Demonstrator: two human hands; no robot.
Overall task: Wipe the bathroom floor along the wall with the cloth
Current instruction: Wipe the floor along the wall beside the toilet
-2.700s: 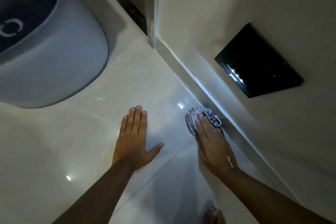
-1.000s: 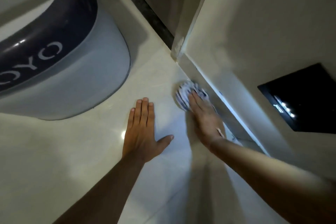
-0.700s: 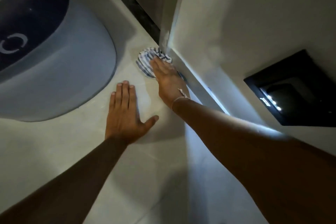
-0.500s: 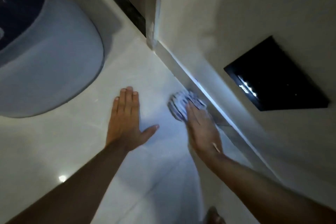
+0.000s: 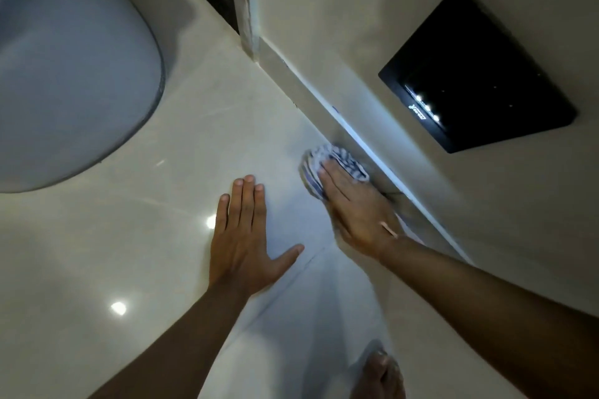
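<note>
two hands on the floor [image 5: 136, 236]; right hand [image 5: 356, 207] presses cloth [image 5: 337, 159] beside wall [image 5: 356, 26]

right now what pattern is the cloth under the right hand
Blue and white stripes on the cloth, seen in the head view.

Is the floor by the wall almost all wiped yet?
I can't tell what is already clean; the floor looks the same shiny all over. Right now the right hand presses the striped cloth against the wall's base, while the left hand lies flat. The strip toward the corner may remain.
</note>
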